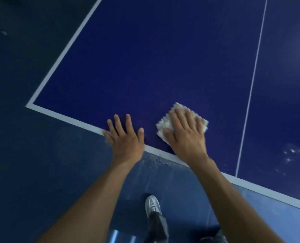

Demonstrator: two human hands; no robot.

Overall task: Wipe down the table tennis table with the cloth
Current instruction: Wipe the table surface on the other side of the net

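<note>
Near edge of table tennis table (145,58), left half, between near-left corner (29,105) and thin white centre line (251,88).

Cloth (163,122): pale, folded to a rough square pad, flat on the blue surface just inside the near edge, turned corner-on to it. No clear long axis.

Right hand (186,135) laid palm-down on top of cloth, fingers straight and close together, pressing rather than gripping; thumb along the cloth's left side. Cloth directly under the fingers, showing past the fingertips toward the far side and past the thumb toward the left. Heel of hand over the white border line.

Left hand (126,139) just beside, toward the corner, apart from cloth; palm flat at the near edge, fingers spread and straight, holding nothing. Probably bracing.

Judged step: mid-wipe, driven by the right hand alone, plainly the nearer one to the cloth.

Pale specks (289,153) on the right half, beyond the centre line, near the near edge; dirt or glare, cannot tell which. Much of the table out of view, so progress hard to judge.

Next stroke likely away from the body or rightward toward the centre line. Held by friction only: risk of cloth bunching or slipping from under the fingers on a fast stroke.

Below the edge: blue floor (40,163), one pale shoe (151,205).
</note>
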